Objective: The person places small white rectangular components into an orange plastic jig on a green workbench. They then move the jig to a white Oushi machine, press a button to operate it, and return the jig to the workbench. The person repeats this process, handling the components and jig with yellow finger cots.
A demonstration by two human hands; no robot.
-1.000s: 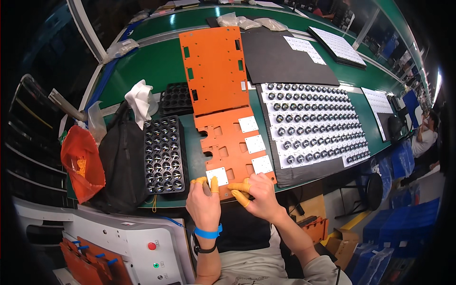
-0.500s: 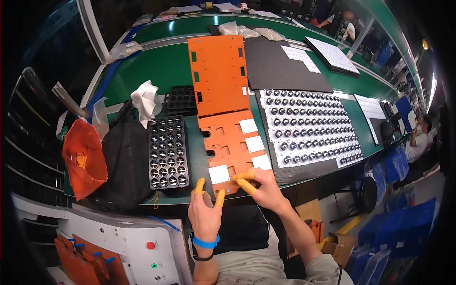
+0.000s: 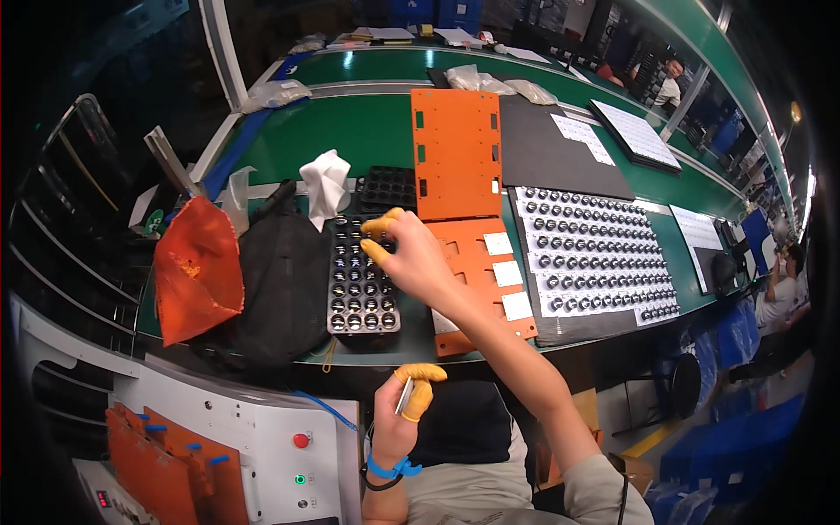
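My left hand (image 3: 398,411), in yellow finger cots, pinches a thin pale plate (image 3: 404,396) seen almost edge-on, above my lap. My right hand (image 3: 407,249) reaches over the black tray (image 3: 365,331), which holds rows of shiny dark round lens-like parts. Its cot-covered thumb and forefinger curl in a pinch at the tray's upper rows; what lies between them is hidden. Beside the tray lies an orange hinged fixture (image 3: 472,337) with its lid (image 3: 457,153) raised. Square white plates (image 3: 506,274) sit in its right side; another (image 3: 444,323) shows partly behind my right forearm.
Right of the fixture, a dark board (image 3: 569,331) carries white panels (image 3: 604,254) with rows of black round parts. At left are a black bag (image 3: 280,271), an orange-red pouch (image 3: 199,271) and crumpled white cloth (image 3: 325,188). A machine panel (image 3: 280,437) stands lower left.
My right hand has left the fixture's near end for the lens tray. My left hand has drawn back toward my lap, now with a thin plate in it. The view has shifted.
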